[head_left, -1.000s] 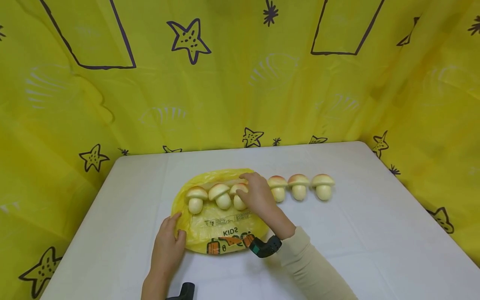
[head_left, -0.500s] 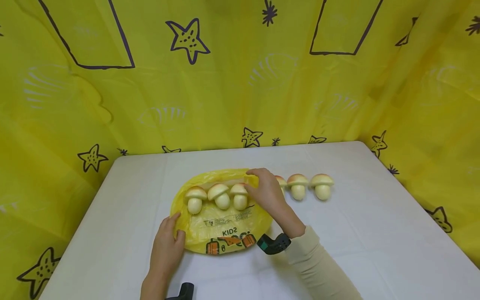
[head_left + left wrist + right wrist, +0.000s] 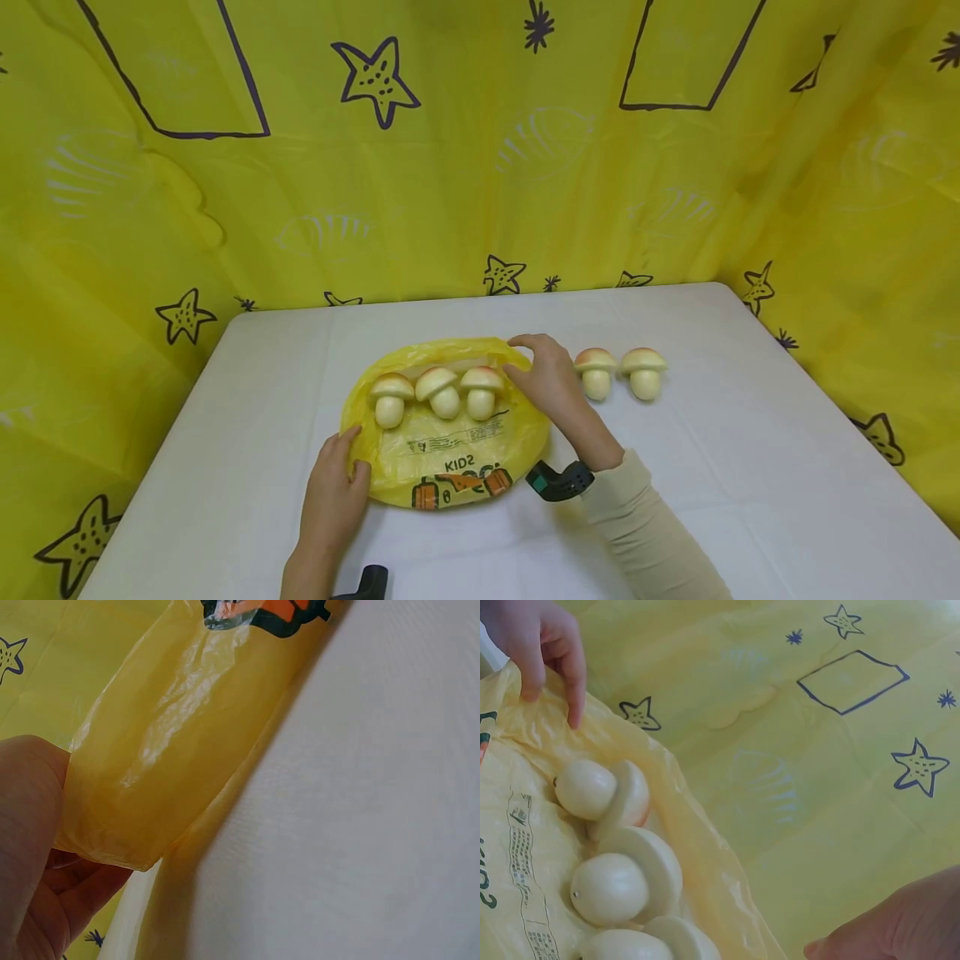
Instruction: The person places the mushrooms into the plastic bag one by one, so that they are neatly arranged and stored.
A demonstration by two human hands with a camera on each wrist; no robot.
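Note:
In the head view a yellow plastic bag (image 3: 450,479) lies on the table, its wide mouth open. Three toy mushrooms (image 3: 389,402) with reddish-topped pale caps sit side by side in it. My left hand (image 3: 333,492) pinches the bag's near-left rim between thumb and fingers; the left wrist view shows the thumb (image 3: 30,802) against the plastic. My right hand (image 3: 551,379) is over the bag's right rim, thumb and forefinger apart, with no mushroom seen between them. To its right stand two more toy mushrooms (image 3: 596,374).
A white cloth covers the table (image 3: 720,475). Yellow curtains (image 3: 450,192) printed with stars and fish surround it at the back and sides. A dark device (image 3: 560,482) is strapped at my right wrist, another (image 3: 371,582) near my left.
My right hand has drawn away rightward from the third mushroom in the bag, and now covers the spot where another mushroom stood in the row. My left hand has stayed at the rim.

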